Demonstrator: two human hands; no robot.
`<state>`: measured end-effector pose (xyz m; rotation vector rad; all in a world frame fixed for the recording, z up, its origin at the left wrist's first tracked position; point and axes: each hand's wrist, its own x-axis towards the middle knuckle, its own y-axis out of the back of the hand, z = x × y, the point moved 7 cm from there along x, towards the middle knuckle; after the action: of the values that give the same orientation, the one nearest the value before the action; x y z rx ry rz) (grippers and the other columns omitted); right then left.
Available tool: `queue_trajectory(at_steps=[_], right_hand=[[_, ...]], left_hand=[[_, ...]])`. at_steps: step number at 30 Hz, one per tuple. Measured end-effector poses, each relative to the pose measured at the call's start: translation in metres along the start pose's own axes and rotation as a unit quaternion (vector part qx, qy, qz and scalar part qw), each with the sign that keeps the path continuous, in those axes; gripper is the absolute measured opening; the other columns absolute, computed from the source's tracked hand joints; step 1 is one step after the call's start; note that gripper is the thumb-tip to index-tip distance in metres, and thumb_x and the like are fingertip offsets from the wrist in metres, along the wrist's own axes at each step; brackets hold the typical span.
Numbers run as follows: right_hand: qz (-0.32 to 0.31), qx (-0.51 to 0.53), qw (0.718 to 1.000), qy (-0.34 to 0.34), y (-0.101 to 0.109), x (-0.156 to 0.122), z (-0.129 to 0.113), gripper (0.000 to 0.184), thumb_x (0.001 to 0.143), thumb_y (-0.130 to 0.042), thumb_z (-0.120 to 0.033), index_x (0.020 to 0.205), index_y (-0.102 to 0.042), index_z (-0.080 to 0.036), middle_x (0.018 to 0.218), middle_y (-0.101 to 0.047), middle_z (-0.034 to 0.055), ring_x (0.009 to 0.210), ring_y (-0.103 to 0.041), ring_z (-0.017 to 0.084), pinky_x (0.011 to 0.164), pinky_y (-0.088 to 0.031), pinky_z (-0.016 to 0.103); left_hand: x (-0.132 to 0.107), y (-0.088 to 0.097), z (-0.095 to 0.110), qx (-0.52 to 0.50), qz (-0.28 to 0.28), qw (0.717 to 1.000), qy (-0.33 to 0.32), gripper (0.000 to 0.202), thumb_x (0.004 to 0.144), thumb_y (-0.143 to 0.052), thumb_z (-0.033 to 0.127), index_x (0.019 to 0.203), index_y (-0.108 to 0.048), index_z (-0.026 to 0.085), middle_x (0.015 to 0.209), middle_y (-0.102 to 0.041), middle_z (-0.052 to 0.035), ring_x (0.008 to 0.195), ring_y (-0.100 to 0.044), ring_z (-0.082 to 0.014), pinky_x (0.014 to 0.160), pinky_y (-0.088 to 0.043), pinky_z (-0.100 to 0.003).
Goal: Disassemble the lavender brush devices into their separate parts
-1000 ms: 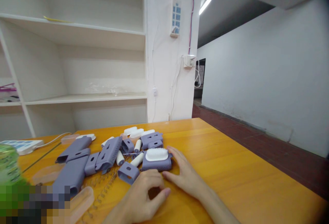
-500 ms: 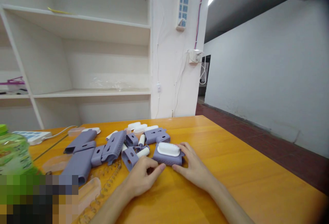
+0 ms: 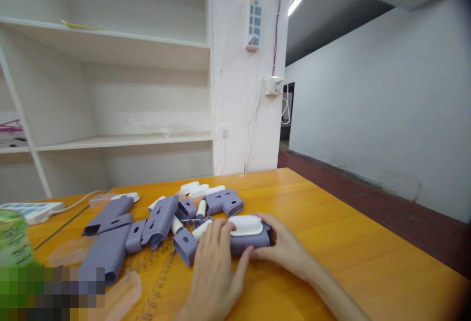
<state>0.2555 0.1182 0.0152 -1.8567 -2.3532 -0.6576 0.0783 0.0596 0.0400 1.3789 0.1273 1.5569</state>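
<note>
A purple plastic case (image 3: 250, 245) lies on the table in front of me, with a white oval piece (image 3: 247, 226) on top whose surface looks bristly. My right hand (image 3: 281, 242) grips the case's right end, its fingers behind and thumb in front. Around the left end curls my left hand (image 3: 217, 267), covering that part from sight, with the thumb along the front side. Close to the left hand are a short purple sleeve (image 3: 185, 246) with a hole in it and a white cylinder (image 3: 201, 230).
Several more purple cases (image 3: 105, 252) and white oval pieces (image 3: 198, 191) lie to the left and behind. Wire coils (image 3: 158, 281) and clear plastic shells (image 3: 123, 294) sit nearer me. A green bag (image 3: 16, 242) and a power strip (image 3: 33, 211) are at far left.
My left hand has moved from beside the case onto its left end, fingers reaching over it. My right hand keeps its hold. The whole view has shifted slightly.
</note>
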Motion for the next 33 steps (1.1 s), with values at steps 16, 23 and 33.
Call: queue_trajectory(at_steps=[16, 23, 33], right_hand=[[-0.146, 0.205, 0.966, -0.057, -0.003, -0.013, 0.003, 0.092, 0.065, -0.089, -0.028, 0.144, -0.043, -0.026, 0.142, -0.055, 0.0095, 0.130, -0.052, 0.029, 0.110, -0.039, 0.043], [0.006, 0.041, 0.998, -0.038, -0.012, -0.018, 0.003, 0.114, 0.065, -0.088, -0.042, 0.155, -0.018, -0.028, 0.156, -0.033, 0.0112, 0.138, -0.041, 0.030, 0.117, -0.029, 0.043], [0.066, -0.011, 0.998, 0.010, -0.019, -0.018, -0.007, 0.092, 0.075, -0.078, -0.046, 0.150, -0.029, -0.024, 0.139, -0.047, 0.0109, 0.122, -0.053, 0.029, 0.108, -0.039, 0.042]], left_hand=[[-0.006, -0.015, -0.002, -0.293, -0.077, 0.945, 0.124, 0.073, 0.077, -0.075, 0.026, 0.141, -0.038, 0.026, 0.144, -0.050, -0.0093, 0.135, -0.046, -0.0295, 0.115, -0.037, -0.050], [-0.007, -0.012, 0.016, -0.208, -0.064, 0.976, -0.005, 0.067, 0.086, -0.064, 0.018, 0.144, -0.032, 0.031, 0.143, -0.049, -0.0082, 0.134, -0.046, -0.0257, 0.112, -0.042, -0.047], [-0.009, -0.015, 0.019, -0.200, -0.080, 0.977, -0.001, 0.074, 0.085, -0.063, 0.015, 0.148, -0.027, 0.033, 0.145, -0.045, -0.0066, 0.137, -0.042, -0.0242, 0.115, -0.039, -0.045]])
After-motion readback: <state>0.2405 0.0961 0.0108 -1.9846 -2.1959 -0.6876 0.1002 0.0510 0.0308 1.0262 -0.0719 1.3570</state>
